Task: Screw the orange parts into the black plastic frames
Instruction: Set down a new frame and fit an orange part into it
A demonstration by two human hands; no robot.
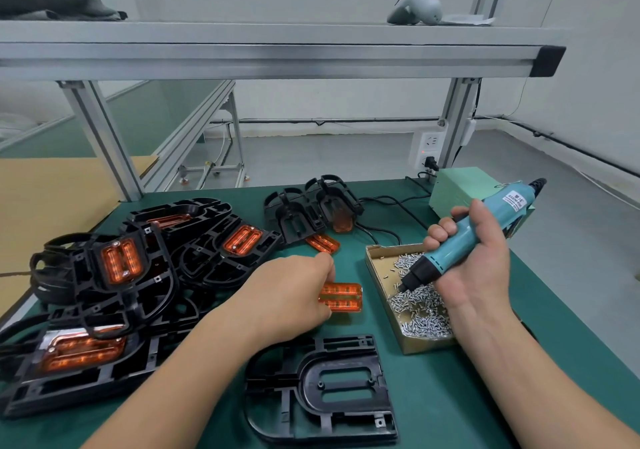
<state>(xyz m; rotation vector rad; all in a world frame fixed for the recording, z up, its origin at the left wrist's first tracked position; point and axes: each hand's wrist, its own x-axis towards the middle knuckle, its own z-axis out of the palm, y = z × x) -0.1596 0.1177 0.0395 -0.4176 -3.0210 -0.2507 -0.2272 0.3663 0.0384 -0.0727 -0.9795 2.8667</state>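
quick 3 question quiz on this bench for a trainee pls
1. True or false: the right hand holds the screwdriver with its tip over the screw box.
2. What does the left hand hold? A) an orange part B) a screw C) a cable
3. Fill in: the frame nearest the person has ___ orange part fitted.

Key: 1 true; 2 A; 3 no

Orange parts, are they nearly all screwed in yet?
Partly. The piled frames on the left already carry orange pieces. The left hand grips a loose orange part; the right hand holds the screwdriver, tip in the screw box. The empty frame and a second orange part are left.
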